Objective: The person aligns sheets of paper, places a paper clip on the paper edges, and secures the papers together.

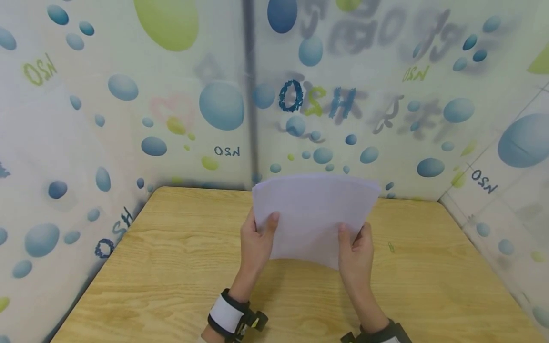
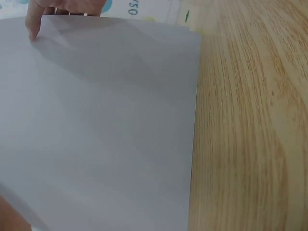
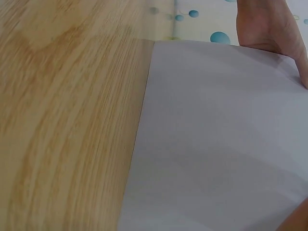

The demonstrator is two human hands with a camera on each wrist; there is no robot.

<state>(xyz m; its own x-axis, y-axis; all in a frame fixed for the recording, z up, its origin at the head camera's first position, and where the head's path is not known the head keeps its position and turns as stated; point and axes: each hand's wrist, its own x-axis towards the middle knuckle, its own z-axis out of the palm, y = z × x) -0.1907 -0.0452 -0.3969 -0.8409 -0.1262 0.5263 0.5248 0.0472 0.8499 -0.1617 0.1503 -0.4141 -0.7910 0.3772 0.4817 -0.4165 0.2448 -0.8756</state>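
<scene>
A stack of white paper (image 1: 310, 214) is held up over the table in the head view, its sheets slightly fanned at the top corners and bowed along the lower edge. My left hand (image 1: 257, 240) grips the left side, thumb on the near face and fingers behind. On the opposite side my right hand (image 1: 357, 252) holds the paper the same way. The left wrist view shows the blank face of the paper (image 2: 106, 115) with the right hand (image 2: 70, 6) at its far edge. In the right wrist view the left hand (image 3: 272, 26) grips the other edge of the paper (image 3: 207, 130).
A small green paper clip (image 1: 391, 247) lies on the wooden table (image 1: 180, 267), right of the right hand. Patterned walls (image 1: 180, 95) with blue and green bubbles enclose the table's back and sides. Each wrist wears a strapped camera band (image 1: 227, 314).
</scene>
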